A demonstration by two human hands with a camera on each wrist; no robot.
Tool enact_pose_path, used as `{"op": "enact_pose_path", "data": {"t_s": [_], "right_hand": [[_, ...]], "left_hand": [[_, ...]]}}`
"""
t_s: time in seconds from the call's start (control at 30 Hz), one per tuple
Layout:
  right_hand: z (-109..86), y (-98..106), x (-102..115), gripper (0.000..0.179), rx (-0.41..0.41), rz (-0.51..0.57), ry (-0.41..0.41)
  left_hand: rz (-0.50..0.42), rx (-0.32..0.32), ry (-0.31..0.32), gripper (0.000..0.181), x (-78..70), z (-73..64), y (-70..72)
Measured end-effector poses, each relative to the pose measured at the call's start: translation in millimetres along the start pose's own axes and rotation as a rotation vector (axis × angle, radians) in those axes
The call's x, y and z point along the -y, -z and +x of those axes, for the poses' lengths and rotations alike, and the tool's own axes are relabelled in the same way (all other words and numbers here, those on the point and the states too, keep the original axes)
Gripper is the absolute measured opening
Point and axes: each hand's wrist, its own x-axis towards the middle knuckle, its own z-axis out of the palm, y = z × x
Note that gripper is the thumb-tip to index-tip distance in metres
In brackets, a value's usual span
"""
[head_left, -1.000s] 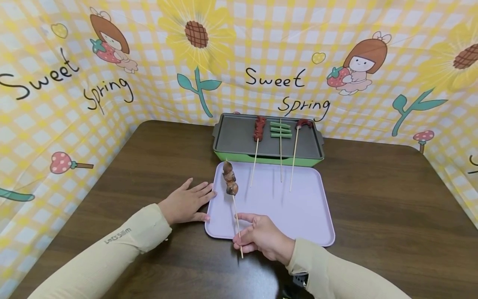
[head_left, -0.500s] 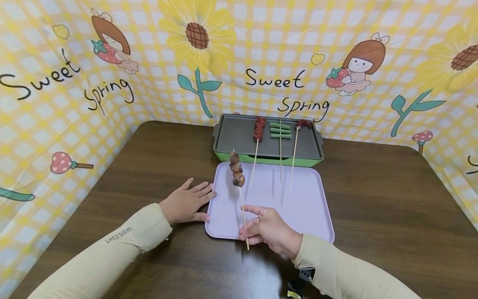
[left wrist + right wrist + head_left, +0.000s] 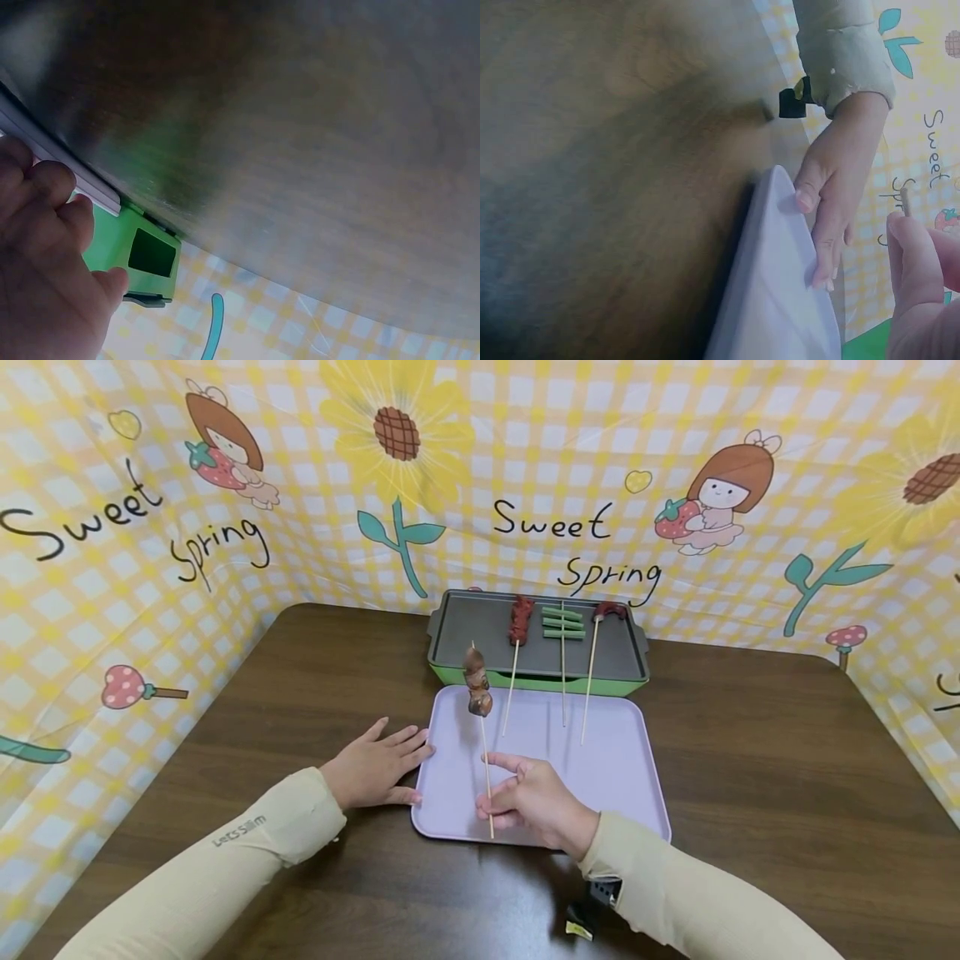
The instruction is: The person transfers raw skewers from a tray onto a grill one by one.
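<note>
My right hand [image 3: 536, 803] pinches the lower part of a thin wooden skewer that carries brown, meat-like chunks [image 3: 477, 683]. It holds this skewer tilted up above the left half of a lilac tray [image 3: 600, 777], the chunks overlapping the grill's front edge in the head view. In the right wrist view, the stick's end [image 3: 905, 201] pokes out past the thumb. My left hand [image 3: 378, 768] lies with fingers spread at the tray's left rim, fingertips on the edge. The left wrist view shows its fingers [image 3: 56, 184] against the rim.
Behind the tray stands a green grill [image 3: 465, 677] with a dark plate. On it lie a red meat skewer [image 3: 521, 620], a green vegetable skewer [image 3: 564, 622] and a curled dark-red skewer [image 3: 611, 609], their sticks reaching over the tray. A checked cloth [image 3: 465, 485] walls the brown table [image 3: 750, 760].
My right hand has moved forward and slightly right with the brown-chunk skewer, bringing its tip up to the grill's front edge in view. The left hand has stayed at the tray.
</note>
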Motion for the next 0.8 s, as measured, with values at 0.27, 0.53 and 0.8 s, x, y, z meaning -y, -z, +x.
{"op": "enact_pose_path", "data": {"t_s": [0.27, 0.53, 0.8], "right_hand": [[9.9, -4, 7, 0.064, -0.017, 0.037, 0.014], [19.4, -2, 12, 0.065, -0.029, 0.056, 0.038], [31.1, -2, 23, 0.065, -0.075, 0.076, 0.062]], "left_hand": [[-0.002, 0.006, 0.004, 0.071, -1.0, -0.3, 4.3], [0.009, 0.015, 0.005, 0.07, -2.4, -0.9, 7.1], [-0.007, 0.011, 0.008, 0.071, -2.9, -1.6, 9.0]]}}
